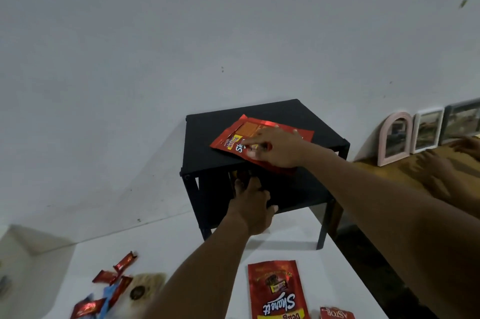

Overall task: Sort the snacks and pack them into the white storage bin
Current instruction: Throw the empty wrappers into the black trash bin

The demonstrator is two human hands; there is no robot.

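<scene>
A large red snack pouch (241, 137) lies flat on top of a small black two-level shelf (205, 142). My right hand (275, 147) rests on the pouch with its fingers spread over it. My left hand (253, 205) reaches into the dark space under the shelf's top. Its fingertips are beside a small brownish item (237, 177), and the shadow hides whether they hold it. A second red pouch (276, 290) lies on the white table (202, 256) near me. Several small red wrapped snacks (114, 277) and a pale round-labelled pack (145, 286) lie at the lower left.
A red pack marked Astor (336, 313) sits at the bottom edge. A pale boxy shape (18, 243) stands at the far left. At the right, a brown cloth (405, 170) lies below an arched pink mirror (393, 138) and framed pictures (427, 133) leaning against the wall.
</scene>
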